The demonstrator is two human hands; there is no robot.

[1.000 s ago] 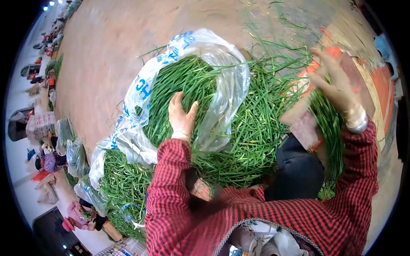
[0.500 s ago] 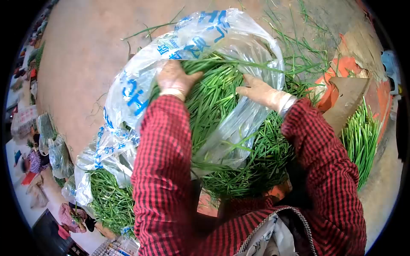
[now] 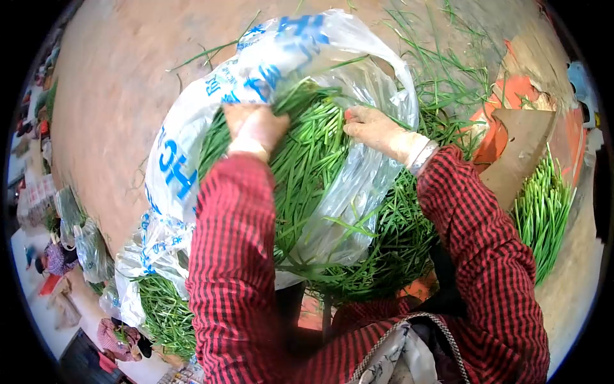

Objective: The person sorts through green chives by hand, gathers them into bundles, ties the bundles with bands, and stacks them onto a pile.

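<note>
A big clear plastic bag (image 3: 173,137) with blue printing lies wide open before me, filled with long green chives (image 3: 307,166). My left hand (image 3: 256,131), in a pale glove, reaches inside the bag's left part and presses on the leaves. Its thumb stands apart, while the fingertips are partly hidden by leaves and plastic. My right hand (image 3: 380,131), gloved too, rests at the right edge of the bundle beside the bag's inner wall. Its fingers are loosely bent, with the thumb a little apart. More chives (image 3: 396,237) are heaped below the right hand, outside the bag.
Another bundle of chives (image 3: 543,217) stands at the right near a brown cardboard piece (image 3: 518,147). A second bag of chives (image 3: 163,307) sits at lower left. Loose leaves (image 3: 448,77) litter the floor ahead. Filled bags (image 3: 93,246) and people are at far left.
Both hands have shifted slightly left, and the left hand has also moved a little lower. The bag's left side has spread outward, showing more leaves beside my left hand.
</note>
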